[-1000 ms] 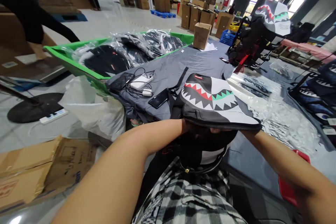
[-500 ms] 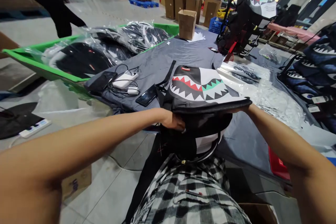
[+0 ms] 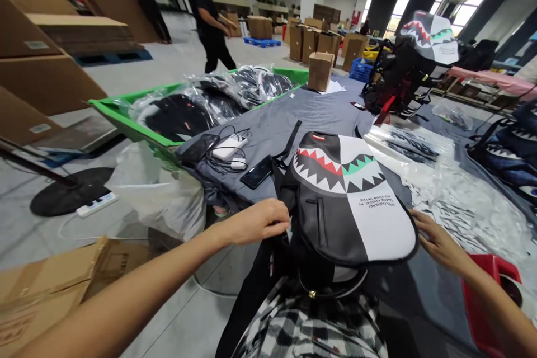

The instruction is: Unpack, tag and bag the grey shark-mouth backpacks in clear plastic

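A backpack [image 3: 331, 229] with a black and white front lies tilted across my lap and the table edge. Its front has a shark-mouth print of red, green and white teeth. At its left side is my left hand [image 3: 271, 221], fingers curled closed; what they hold, if anything, is hidden. My right hand [image 3: 434, 238] grips the right edge of the front panel, with some fingertips out of sight behind it. Below the panel, a black loop with a gold-coloured metal piece [image 3: 312, 294] hangs over my checked shirt [image 3: 331, 324].
A phone [image 3: 257, 172], a white charger [image 3: 229, 146] and cables lie on the grey-covered table [image 3: 331, 106]. Bagged goods fill a green-edged bin [image 3: 138, 98]. Another shark-print backpack [image 3: 428, 39] stands behind. A red container [image 3: 482, 302] is at right. Two people are in the background.
The backpack's front panel has come down from its raised, folded position, showing its full face. My left hand has come out from under it to the left side. My view has turned left.
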`<action>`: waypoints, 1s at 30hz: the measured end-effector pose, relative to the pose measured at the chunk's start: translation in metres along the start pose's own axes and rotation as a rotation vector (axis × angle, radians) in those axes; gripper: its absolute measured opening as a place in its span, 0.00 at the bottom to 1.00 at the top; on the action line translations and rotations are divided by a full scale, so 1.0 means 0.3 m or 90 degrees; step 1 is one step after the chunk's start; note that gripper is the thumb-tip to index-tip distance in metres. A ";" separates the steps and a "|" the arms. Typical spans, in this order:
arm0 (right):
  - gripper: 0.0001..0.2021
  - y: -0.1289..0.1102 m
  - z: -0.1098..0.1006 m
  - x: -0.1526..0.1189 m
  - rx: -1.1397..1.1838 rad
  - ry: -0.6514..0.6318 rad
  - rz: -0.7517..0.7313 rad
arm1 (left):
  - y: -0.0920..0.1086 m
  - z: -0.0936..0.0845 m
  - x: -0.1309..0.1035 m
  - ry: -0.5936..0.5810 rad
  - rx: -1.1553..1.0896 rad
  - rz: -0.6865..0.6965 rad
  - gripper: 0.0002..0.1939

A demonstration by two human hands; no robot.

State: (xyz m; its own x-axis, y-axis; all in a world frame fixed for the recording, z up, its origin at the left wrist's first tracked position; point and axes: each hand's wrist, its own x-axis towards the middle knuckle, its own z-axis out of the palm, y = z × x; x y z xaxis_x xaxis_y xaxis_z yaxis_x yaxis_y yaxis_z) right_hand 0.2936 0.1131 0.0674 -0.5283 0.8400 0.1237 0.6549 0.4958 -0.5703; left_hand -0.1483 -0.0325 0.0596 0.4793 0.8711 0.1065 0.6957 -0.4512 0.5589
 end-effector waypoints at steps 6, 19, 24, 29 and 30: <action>0.23 -0.106 0.217 -0.086 0.020 0.396 0.128 | -0.062 0.043 0.153 0.094 0.166 -0.015 0.13; 0.05 -0.418 0.519 -0.195 -0.164 0.344 -0.383 | -0.085 0.134 0.382 -0.142 0.426 0.074 0.07; 0.04 -0.432 0.542 -0.187 -0.155 0.370 -0.389 | -0.042 0.097 0.377 -0.211 0.418 0.096 0.11; 0.06 -0.460 0.526 -0.197 -0.187 0.401 -0.356 | 0.128 0.121 0.243 -0.250 0.384 0.266 0.08; 0.07 -0.465 0.521 -0.199 -0.186 0.407 -0.353 | 0.148 0.115 0.212 -0.235 0.364 0.308 0.08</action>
State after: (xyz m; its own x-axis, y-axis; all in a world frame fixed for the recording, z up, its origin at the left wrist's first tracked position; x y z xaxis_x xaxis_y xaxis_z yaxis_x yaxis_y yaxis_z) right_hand 0.1493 -0.0406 0.0126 -0.4645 0.3825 0.7987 0.5531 0.8297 -0.0756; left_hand -0.0684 -0.0037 0.0627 0.8706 0.4807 -0.1047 0.4839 -0.8751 0.0065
